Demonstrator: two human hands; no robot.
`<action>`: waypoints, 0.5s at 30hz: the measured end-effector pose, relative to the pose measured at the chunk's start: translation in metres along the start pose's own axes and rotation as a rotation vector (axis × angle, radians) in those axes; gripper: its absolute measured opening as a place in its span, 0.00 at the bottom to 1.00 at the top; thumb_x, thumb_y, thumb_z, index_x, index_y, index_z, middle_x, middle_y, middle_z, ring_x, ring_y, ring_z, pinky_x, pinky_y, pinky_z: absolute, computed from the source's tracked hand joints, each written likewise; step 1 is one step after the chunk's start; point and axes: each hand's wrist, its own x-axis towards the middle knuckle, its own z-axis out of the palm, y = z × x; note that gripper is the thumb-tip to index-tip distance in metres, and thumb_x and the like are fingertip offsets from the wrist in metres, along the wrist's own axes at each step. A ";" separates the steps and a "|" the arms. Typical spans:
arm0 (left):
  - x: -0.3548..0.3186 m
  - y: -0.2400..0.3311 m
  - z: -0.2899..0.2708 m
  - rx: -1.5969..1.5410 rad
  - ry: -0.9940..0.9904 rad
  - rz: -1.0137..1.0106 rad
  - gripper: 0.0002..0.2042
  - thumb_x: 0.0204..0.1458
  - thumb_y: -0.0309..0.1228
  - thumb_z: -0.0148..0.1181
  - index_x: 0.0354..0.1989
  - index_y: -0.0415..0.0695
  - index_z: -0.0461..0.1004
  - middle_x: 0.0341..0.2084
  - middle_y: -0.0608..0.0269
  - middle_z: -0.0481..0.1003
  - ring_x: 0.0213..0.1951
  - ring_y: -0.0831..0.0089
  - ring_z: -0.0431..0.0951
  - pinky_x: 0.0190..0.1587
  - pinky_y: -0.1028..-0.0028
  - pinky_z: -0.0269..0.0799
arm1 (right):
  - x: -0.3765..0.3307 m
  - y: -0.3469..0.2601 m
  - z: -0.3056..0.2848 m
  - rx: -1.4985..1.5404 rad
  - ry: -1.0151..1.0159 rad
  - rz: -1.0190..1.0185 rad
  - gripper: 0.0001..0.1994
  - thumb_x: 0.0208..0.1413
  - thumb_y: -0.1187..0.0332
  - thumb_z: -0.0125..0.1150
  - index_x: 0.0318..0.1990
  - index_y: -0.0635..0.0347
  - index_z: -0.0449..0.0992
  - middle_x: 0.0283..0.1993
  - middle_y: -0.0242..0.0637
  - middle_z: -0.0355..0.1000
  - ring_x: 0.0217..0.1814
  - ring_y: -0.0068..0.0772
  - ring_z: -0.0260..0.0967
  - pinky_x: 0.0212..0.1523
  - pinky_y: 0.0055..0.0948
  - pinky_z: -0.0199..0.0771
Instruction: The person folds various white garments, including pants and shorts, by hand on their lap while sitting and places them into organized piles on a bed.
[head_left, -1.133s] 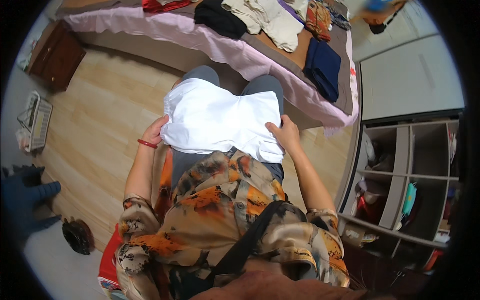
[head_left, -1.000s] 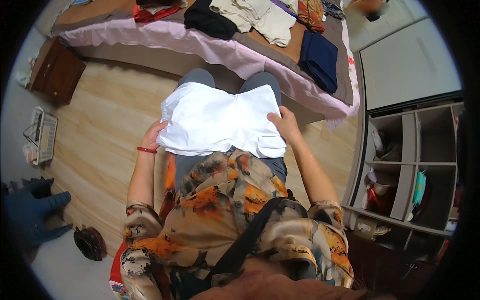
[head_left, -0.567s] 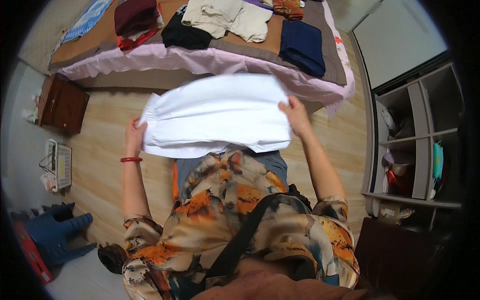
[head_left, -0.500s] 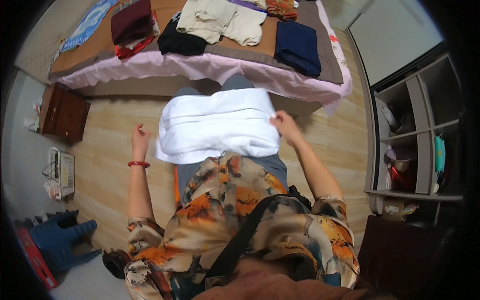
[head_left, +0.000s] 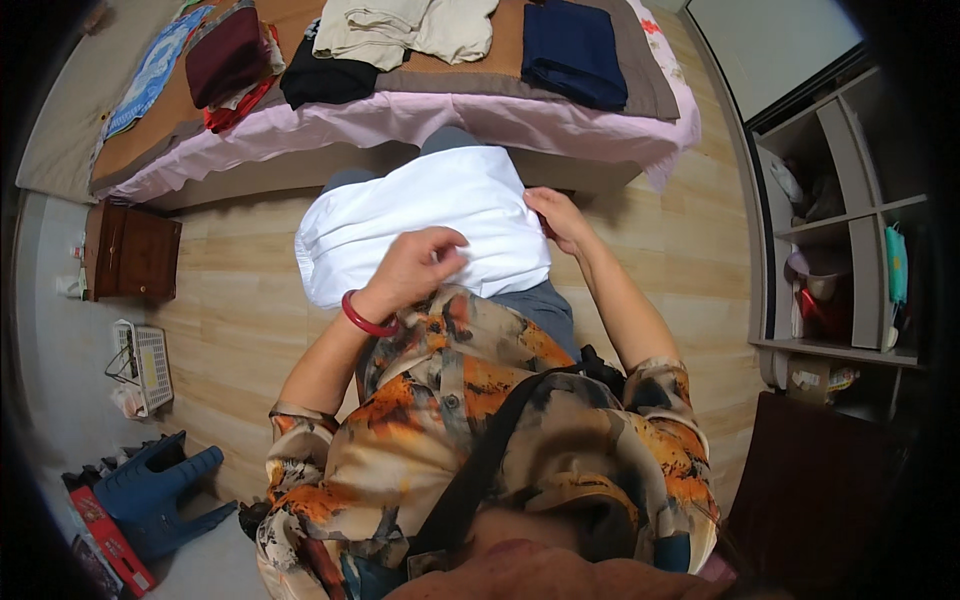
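Note:
Across my thighs lies a white piece of cloth [head_left: 350,230], loosely folded, with long creases running across it; its exact kind cannot be made out. My right hand [head_left: 562,222] pinches its right edge between thumb and fingers. Over the near middle of the cloth hovers my left hand [head_left: 412,268], a red bangle [head_left: 368,315] on its wrist. Its fingers are half bent, with the thumb apart from them, and nothing shows between them.
Ahead, a bed with a pink skirt [head_left: 440,112] holds a maroon garment pile [head_left: 230,58], black folded clothing [head_left: 325,78], beige clothing [head_left: 405,28] and navy folded clothing [head_left: 572,55]. Leftward are a wooden cabinet [head_left: 135,250], a basket [head_left: 152,365] and a blue stool [head_left: 150,500]; rightward, shelves [head_left: 850,235].
My left hand has come in from the left of the cloth to above its near middle. The cloth now lies more slanted, its right side farther up. My right hand keeps its edge.

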 end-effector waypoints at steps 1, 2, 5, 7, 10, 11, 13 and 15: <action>0.000 0.010 0.005 0.089 -0.066 0.051 0.10 0.46 0.30 0.61 0.36 0.42 0.76 0.22 0.59 0.74 0.23 0.71 0.73 0.29 0.75 0.69 | -0.002 -0.006 0.002 -0.023 0.011 -0.012 0.11 0.56 0.55 0.56 0.38 0.52 0.72 0.25 0.19 0.65 0.21 0.12 0.57 0.19 0.16 0.56; -0.002 0.020 0.009 0.198 -0.130 0.068 0.08 0.45 0.30 0.61 0.34 0.43 0.76 0.23 0.59 0.74 0.25 0.67 0.75 0.28 0.72 0.69 | -0.001 -0.009 0.003 -0.046 0.021 -0.024 0.11 0.56 0.56 0.57 0.39 0.52 0.72 0.26 0.19 0.66 0.22 0.12 0.58 0.20 0.16 0.57; -0.002 0.016 0.024 0.560 -0.169 0.469 0.06 0.45 0.29 0.59 0.32 0.47 0.76 0.21 0.62 0.71 0.25 0.66 0.74 0.27 0.71 0.68 | 0.014 0.000 0.001 -0.007 0.031 -0.149 0.14 0.54 0.64 0.60 0.46 0.57 0.69 0.31 0.24 0.68 0.29 0.16 0.63 0.27 0.19 0.65; -0.004 0.015 0.029 0.782 -0.251 0.516 0.06 0.46 0.28 0.56 0.32 0.49 0.76 0.21 0.62 0.71 0.26 0.67 0.74 0.27 0.70 0.68 | 0.018 0.001 0.002 0.022 0.038 -0.199 0.17 0.52 0.68 0.61 0.49 0.60 0.67 0.33 0.28 0.70 0.31 0.20 0.66 0.31 0.22 0.68; -0.006 0.018 0.034 0.935 -0.198 0.491 0.05 0.46 0.29 0.52 0.30 0.49 0.75 0.21 0.63 0.70 0.25 0.69 0.74 0.27 0.71 0.67 | 0.016 -0.004 0.005 0.072 0.039 -0.182 0.22 0.50 0.72 0.62 0.52 0.62 0.64 0.33 0.33 0.71 0.34 0.23 0.67 0.35 0.23 0.69; -0.007 0.015 0.037 1.000 -0.189 0.474 0.04 0.46 0.29 0.52 0.29 0.48 0.74 0.21 0.63 0.70 0.25 0.69 0.74 0.27 0.71 0.67 | 0.014 -0.007 0.006 0.058 0.044 -0.169 0.22 0.50 0.73 0.62 0.53 0.62 0.63 0.32 0.31 0.70 0.33 0.21 0.67 0.35 0.22 0.68; -0.007 0.010 0.041 1.130 -0.162 0.439 0.04 0.47 0.29 0.52 0.26 0.47 0.73 0.20 0.64 0.70 0.25 0.69 0.74 0.28 0.71 0.66 | 0.009 -0.017 0.009 0.036 0.048 -0.177 0.22 0.50 0.75 0.61 0.54 0.61 0.63 0.31 0.28 0.70 0.32 0.20 0.67 0.35 0.20 0.68; -0.007 0.013 0.039 1.094 -0.242 0.427 0.03 0.45 0.30 0.54 0.23 0.46 0.71 0.19 0.64 0.69 0.24 0.69 0.73 0.28 0.71 0.66 | 0.004 -0.024 0.010 0.023 0.053 -0.218 0.21 0.50 0.76 0.59 0.53 0.61 0.65 0.30 0.28 0.70 0.32 0.20 0.67 0.36 0.19 0.67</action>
